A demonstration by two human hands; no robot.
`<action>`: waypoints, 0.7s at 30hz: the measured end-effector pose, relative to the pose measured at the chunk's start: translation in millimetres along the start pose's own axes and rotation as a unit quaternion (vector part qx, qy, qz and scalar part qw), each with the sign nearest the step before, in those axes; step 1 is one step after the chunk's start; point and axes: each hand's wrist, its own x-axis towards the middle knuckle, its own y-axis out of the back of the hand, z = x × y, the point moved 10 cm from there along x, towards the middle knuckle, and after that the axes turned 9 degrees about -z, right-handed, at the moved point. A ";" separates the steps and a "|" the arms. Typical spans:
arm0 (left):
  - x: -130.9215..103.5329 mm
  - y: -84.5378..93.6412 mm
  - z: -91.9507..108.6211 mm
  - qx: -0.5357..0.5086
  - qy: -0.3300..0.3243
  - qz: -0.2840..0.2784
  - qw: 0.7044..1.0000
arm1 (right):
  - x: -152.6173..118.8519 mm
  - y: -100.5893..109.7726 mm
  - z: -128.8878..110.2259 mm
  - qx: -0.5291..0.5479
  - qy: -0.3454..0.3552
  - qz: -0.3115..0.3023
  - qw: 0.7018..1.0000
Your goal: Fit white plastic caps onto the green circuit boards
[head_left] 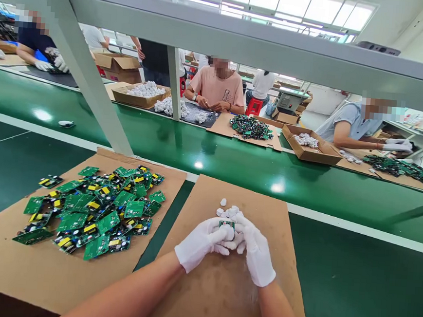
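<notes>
A small green circuit board (227,224) is held up in front of me, above a cardboard sheet. My left hand (199,240), in a white glove, is closed on its left side with the thumb in front. From the right, my gloved right hand (257,250) curls its fingers around the board's right edge. Some of its fingertips are hidden behind the board and the other hand. Just beyond my fingers lies a small heap of white pieces (232,211), partly covered by the hands. One loose white piece (223,202) rests a little farther off.
Left of me, a pile of green circuit boards (101,208) with yellow-wrapped parts covers another cardboard sheet (1,264). A grey metal frame (243,39) crosses ahead. Past the green conveyor (233,162), co-workers sit beside boxes of white pieces (147,90) and board piles (252,127).
</notes>
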 end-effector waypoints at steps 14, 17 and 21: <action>29.3 59.2 61.9 0.149 -0.084 0.167 0.971 | 21.9 5.2 -2.1 -0.399 0.055 0.048 0.914; 64.8 80.0 84.0 0.310 -0.072 0.194 0.928 | 22.8 7.7 1.8 -0.400 0.044 0.052 0.914; 110.4 114.2 92.5 0.403 -0.046 0.235 0.884 | 24.4 6.9 4.5 -0.397 0.046 0.041 0.916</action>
